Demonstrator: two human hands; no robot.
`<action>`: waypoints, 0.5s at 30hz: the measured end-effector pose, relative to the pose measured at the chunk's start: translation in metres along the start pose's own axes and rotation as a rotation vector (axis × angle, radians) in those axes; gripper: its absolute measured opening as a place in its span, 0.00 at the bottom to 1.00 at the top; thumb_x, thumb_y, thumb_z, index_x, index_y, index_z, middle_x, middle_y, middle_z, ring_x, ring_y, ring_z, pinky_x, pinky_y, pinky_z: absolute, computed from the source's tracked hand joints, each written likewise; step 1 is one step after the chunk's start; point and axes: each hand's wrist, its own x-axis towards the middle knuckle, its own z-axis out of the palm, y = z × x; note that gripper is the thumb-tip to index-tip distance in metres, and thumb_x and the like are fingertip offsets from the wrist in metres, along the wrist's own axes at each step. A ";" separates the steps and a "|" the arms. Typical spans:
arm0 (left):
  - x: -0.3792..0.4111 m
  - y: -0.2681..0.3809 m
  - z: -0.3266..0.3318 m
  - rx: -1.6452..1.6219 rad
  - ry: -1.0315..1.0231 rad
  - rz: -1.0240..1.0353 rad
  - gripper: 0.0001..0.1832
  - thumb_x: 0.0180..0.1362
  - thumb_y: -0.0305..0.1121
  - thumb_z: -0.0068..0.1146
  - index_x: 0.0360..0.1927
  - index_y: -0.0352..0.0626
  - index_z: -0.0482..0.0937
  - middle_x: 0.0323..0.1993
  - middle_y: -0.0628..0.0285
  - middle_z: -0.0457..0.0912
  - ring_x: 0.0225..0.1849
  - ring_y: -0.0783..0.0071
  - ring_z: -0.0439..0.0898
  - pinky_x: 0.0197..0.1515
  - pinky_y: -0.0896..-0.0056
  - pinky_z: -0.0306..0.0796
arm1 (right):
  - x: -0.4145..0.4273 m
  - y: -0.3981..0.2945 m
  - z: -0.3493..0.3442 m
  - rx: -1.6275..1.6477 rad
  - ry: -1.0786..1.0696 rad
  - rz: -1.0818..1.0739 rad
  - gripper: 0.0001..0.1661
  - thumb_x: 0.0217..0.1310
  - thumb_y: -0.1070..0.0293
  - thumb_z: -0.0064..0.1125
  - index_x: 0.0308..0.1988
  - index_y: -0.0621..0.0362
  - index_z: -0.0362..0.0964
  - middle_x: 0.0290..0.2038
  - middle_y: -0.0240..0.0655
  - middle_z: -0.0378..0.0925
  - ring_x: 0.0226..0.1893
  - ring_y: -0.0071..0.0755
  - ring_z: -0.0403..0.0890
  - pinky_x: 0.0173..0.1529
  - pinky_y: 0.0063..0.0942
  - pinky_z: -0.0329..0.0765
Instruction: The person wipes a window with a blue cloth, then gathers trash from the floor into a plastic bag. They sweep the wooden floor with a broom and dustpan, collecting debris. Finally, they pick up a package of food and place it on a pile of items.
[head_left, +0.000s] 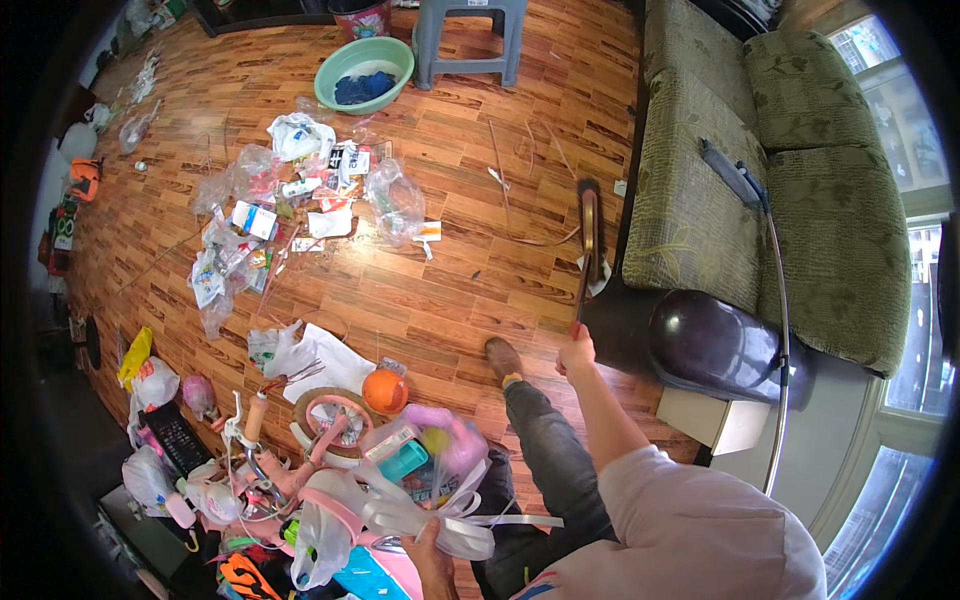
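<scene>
My right hand (577, 352) is closed around the handle of a broom (590, 232). Its dark-bristled head is down on the wood-look floor beside the sofa base, with a scrap of white paper at its lower end. A thin strip (551, 242) of brown material trails from the broom head across the boards. Low in the view, my left hand (431, 559) grips a looped bundle of white ribbon (457, 525). Right above it sits a clear plastic bag (442, 442) with pink and teal items inside; whether my left hand also holds this bag, I cannot tell.
Litter of plastic bags (394, 199) and cartons (255, 220) covers the floor's middle. A green basin (364, 75) and grey stool (469, 45) stand behind it. At lower left is a pink child's bicycle (277, 480); an orange ball (385, 391) touches its wheel area. The green sofa (697, 187) borders the right.
</scene>
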 end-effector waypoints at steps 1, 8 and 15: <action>0.004 -0.001 0.003 0.034 0.013 -0.002 0.20 0.47 0.18 0.56 0.47 0.33 0.70 0.40 0.56 0.75 0.40 0.64 0.76 0.48 0.62 0.70 | 0.006 -0.007 0.005 0.085 -0.024 0.064 0.25 0.61 0.74 0.43 0.57 0.43 0.57 0.18 0.31 0.65 0.07 0.27 0.62 0.09 0.29 0.57; 0.009 0.016 0.064 0.072 0.069 -0.003 0.21 0.48 0.18 0.56 0.48 0.32 0.70 0.41 0.55 0.75 0.41 0.64 0.76 0.48 0.62 0.70 | -0.083 -0.086 -0.022 0.391 -0.461 0.264 0.26 0.64 0.68 0.48 0.60 0.42 0.56 0.16 0.28 0.62 0.08 0.24 0.60 0.11 0.25 0.55; 0.023 0.022 0.123 0.098 -0.018 0.008 0.22 0.46 0.19 0.59 0.48 0.34 0.70 0.41 0.57 0.76 0.41 0.66 0.76 0.48 0.65 0.70 | -0.049 -0.092 -0.065 -0.270 -0.231 -0.682 0.26 0.63 0.67 0.47 0.60 0.58 0.56 0.32 0.42 0.77 0.22 0.35 0.78 0.23 0.27 0.72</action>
